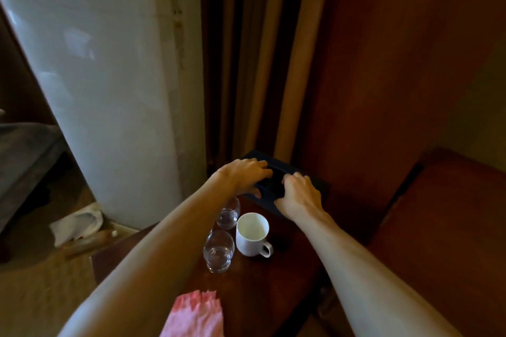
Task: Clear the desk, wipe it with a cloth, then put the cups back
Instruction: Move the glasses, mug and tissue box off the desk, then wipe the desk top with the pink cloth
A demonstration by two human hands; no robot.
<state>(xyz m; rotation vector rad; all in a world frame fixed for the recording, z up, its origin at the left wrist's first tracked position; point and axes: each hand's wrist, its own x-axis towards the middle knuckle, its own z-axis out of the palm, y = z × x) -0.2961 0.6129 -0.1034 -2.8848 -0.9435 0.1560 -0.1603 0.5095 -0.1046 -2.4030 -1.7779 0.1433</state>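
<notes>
Both hands out at far back corner of small dark reddish-brown wooden desk [273, 282], on flat dark navy rectangular tray [315, 183] with something black on it, too dark to identify. Left hand [246, 175] on tray's left part, fingers curved over the dark item, thumb down at near edge. Right hand [299, 194] on near-right part, fingers curled down onto tray; actual grip vs mere pressing: cannot tell for sure, looks like holding.

Tray's long axis running from far-left to near-right, one hand toward each end, so two-handed lift looks likely next; clearing stage, wiping not yet begun.

Cups nearer than tray, between the forearms: white ceramic mug [253, 234] with handle pointing near-right, just beside two clear stemless glasses, far glass [228, 213] partly under left wrist, near glass [218, 251] closer to camera. Glasses sit below left forearm, risk of knocking on pull-back. Mug nearer right hand.

Pink crumpled cloth [197, 314] at near edge of desk, below left forearm, untouched. White crumpled paper [78, 223] on floor at left.
</notes>
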